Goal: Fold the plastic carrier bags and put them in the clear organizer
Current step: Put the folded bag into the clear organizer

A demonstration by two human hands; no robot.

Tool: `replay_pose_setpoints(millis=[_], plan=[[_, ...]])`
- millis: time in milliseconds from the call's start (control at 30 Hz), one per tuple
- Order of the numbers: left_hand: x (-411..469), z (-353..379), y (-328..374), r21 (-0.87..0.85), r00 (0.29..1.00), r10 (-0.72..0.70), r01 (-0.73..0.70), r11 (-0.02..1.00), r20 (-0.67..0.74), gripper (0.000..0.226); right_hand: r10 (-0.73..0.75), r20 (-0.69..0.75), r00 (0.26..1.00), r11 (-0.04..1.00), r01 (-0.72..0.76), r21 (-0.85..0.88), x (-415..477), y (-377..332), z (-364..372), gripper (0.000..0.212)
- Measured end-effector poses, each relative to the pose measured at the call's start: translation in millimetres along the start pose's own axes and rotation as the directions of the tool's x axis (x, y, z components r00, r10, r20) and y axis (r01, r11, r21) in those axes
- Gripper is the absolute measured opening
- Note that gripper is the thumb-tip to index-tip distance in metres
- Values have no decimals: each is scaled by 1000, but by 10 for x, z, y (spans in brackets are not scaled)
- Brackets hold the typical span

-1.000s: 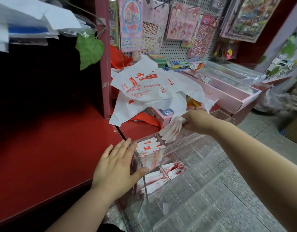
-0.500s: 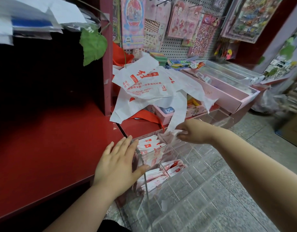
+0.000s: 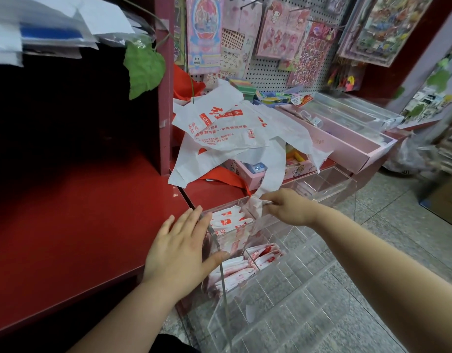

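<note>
Left hand (image 3: 179,250) flat against the clear organizer (image 3: 270,314), fingers straight. Behind, right hand (image 3: 287,207) fingers pinching a folded bag (image 3: 255,208), long axis upright, lower end into a back compartment. Beyond, loose bags (image 3: 227,131) heaped on red shelf (image 3: 202,193); pegboard (image 3: 268,75) behind.

Person's body, head view:
- Left hand (image 3: 180,253): bare, broad back, short rounded fingers, soft knuckles, light creases at wrist.
- Right hand (image 3: 287,206): bare, same rounded build, knuckle row and thumb side showing; nails too small to judge.
- Left forearm (image 3: 123,319): bare skin from wrist to frame edge, smooth.
- Right forearm (image 3: 385,271): bare skin along whole visible length, looks thick near lens from wide-angle stretch.
- Dark fabric (image 3: 176,346): black patch at bottom edge under left forearm; which garment, cannot tell.
</note>
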State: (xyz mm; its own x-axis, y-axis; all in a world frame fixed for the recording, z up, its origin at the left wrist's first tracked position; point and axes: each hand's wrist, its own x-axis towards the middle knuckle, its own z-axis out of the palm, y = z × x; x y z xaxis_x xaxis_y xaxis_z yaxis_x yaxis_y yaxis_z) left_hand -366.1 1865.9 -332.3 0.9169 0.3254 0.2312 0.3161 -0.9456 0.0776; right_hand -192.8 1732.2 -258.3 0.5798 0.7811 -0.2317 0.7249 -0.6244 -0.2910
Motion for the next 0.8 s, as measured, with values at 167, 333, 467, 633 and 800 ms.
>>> replay_pose_setpoints(millis=[167, 333, 467, 633, 800], plan=[[-8, -34, 9, -45, 999, -3, 5, 999, 41, 87, -24, -61, 998, 991, 16, -130, -21, -9, -11, 18], [-1, -46, 13, -54, 995, -7, 13, 998, 103, 87, -86, -59, 995, 924, 57, -378, -14, -77, 6, 27], [-15, -126, 28, -96, 995, -15, 25, 995, 102, 100, 10, 64, 998, 921, 15, -389, 67, -115, 9, 38], [-31, -109, 29, -92, 979, -4, 23, 995, 206, 89, 10, -117, 993, 998, -17, -58, -8, -60, -80, 30], [-5, -195, 0, -82, 981, -3, 19, 996, 192, 128, -16, -530, 848, 996, -30, -78, -7, 22, -155, 24]])
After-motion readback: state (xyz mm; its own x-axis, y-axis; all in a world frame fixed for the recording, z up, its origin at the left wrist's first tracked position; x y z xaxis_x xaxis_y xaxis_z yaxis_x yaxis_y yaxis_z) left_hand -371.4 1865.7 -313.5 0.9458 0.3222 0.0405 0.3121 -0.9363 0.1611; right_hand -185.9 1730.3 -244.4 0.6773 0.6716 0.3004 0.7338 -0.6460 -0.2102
